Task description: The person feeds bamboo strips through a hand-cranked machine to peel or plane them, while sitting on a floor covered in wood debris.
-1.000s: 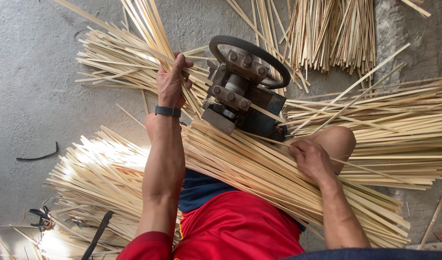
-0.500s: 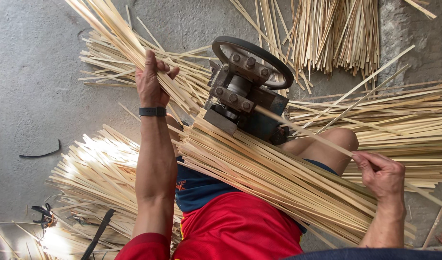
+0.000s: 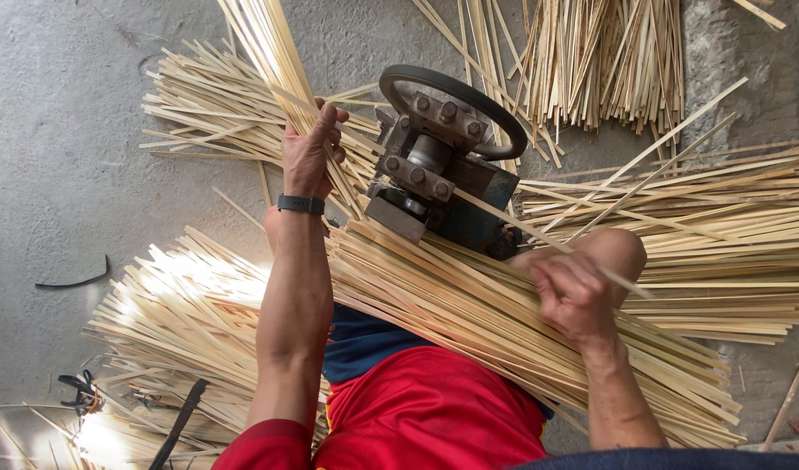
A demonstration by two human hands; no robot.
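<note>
Right hand moved back left onto lap bundle, pinching one strip; fingertips hidden. Left hand grips far strips, tops cut off.

Single head-mounted view, looking steeply down from above the seated person, close over lap and arms. The floor fills the frame's edges. Beyond the left hand's fingers lies the frame's top; the right hand's fingers sit nearer mid-frame, beside a raised knee.
</note>
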